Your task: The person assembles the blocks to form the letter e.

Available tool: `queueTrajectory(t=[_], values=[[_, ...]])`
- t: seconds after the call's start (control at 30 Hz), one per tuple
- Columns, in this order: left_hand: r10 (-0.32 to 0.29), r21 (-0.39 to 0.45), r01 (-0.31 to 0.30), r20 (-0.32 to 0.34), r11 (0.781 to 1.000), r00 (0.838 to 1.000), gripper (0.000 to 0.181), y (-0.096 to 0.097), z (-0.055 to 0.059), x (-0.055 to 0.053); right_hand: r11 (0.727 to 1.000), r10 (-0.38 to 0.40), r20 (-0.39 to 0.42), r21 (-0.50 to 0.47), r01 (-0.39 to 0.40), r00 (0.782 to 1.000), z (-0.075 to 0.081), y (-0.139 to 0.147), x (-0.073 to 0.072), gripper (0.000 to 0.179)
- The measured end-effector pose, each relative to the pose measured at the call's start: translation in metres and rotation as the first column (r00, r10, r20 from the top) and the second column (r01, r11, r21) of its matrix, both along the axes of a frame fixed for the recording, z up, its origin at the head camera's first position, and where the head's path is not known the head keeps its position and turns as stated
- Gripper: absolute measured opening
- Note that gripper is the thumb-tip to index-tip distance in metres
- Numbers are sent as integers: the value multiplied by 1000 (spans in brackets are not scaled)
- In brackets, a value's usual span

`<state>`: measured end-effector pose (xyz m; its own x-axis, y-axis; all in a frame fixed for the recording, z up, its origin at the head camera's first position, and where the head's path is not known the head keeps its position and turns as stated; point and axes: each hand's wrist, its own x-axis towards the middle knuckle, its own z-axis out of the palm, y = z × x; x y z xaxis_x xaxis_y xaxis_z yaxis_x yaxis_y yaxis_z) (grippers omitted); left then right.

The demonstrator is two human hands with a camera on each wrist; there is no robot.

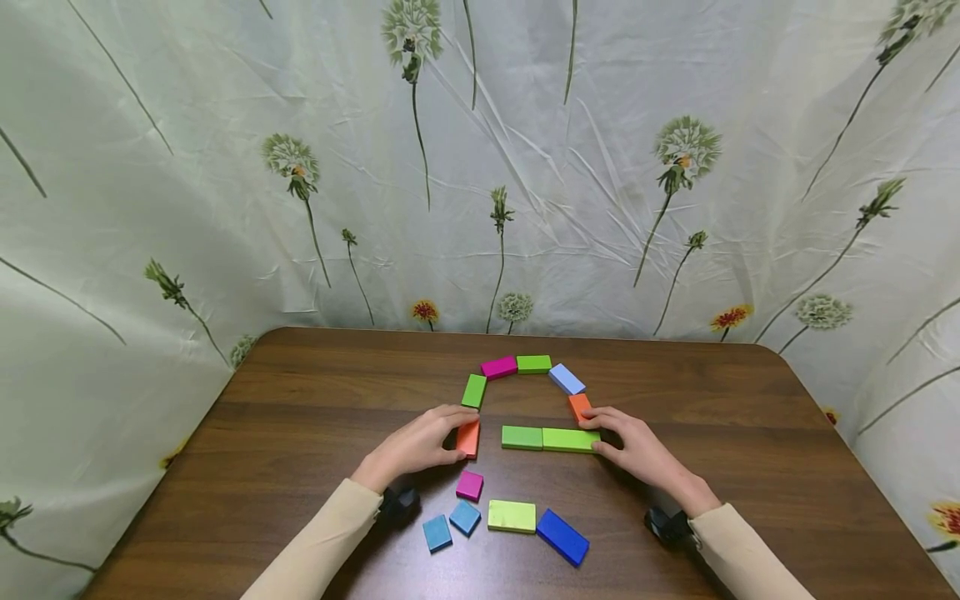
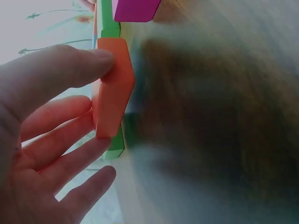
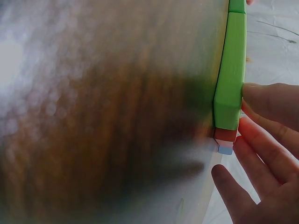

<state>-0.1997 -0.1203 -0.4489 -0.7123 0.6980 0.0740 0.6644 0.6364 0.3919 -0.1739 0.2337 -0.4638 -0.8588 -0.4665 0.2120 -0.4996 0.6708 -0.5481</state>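
Note:
My left hand pinches a red-orange block between thumb and fingers; in the left wrist view the thumb lies on the near end of that orange block. Just beyond it sits a green block. My right hand has its fingertips at a smaller orange block, while its thumb is by the right end of a long light green block. In the right wrist view the fingers are fairly straight and spread, beside the row. Another green block abuts the long one.
Behind the hands, a magenta block, a green block and a pale blue block form an arc. Nearer lie a magenta cube, two blue cubes, a yellow-green block and a dark blue block on the wooden table.

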Motion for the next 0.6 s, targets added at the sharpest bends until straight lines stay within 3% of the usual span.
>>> queueTrajectory(t=[0.6], values=[[-32,-51,25,-147,998,989,49,2,-2,-4,1000,6,-14,-6,-6,1000,0,1,0,30]])
